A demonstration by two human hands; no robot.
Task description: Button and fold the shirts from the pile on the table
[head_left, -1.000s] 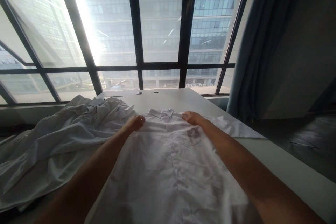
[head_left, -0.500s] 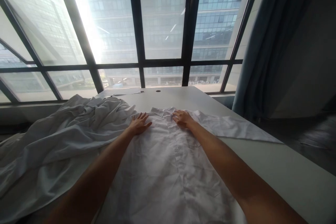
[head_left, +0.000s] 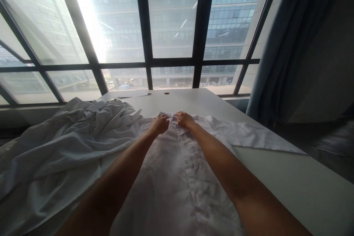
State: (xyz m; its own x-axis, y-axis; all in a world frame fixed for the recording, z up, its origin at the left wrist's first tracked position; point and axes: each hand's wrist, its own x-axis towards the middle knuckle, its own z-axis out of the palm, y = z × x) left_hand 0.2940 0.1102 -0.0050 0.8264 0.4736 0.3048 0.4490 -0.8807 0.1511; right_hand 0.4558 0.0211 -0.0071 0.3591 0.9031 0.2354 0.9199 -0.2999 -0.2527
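Observation:
A white button-up shirt [head_left: 166,177] lies front side up, its collar end away from me and one sleeve [head_left: 257,136] spread to the right. At the collar, my left hand [head_left: 160,124] is closed, with fingers curled on the fabric. My right hand [head_left: 184,119] is closed on the other side of the collar, its fingertips pinching the cloth. A narrow gap separates the two hands, and the collar fabric shows between them. The button strip runs down the middle of the shirt toward me.
A heap of crumpled white cloth [head_left: 83,132] covers the left of the white table [head_left: 276,169]. Flat sheets [head_left: 129,93] lie at the far edge near a round hole [head_left: 166,93]. Behind stand framed windows [head_left: 171,14], with a dark blue curtain [head_left: 279,51] at the right.
My left hand has moved right from beside the collar onto it, and its spread fingers have curled in. My right hand has shifted slightly left and closed on the collar.

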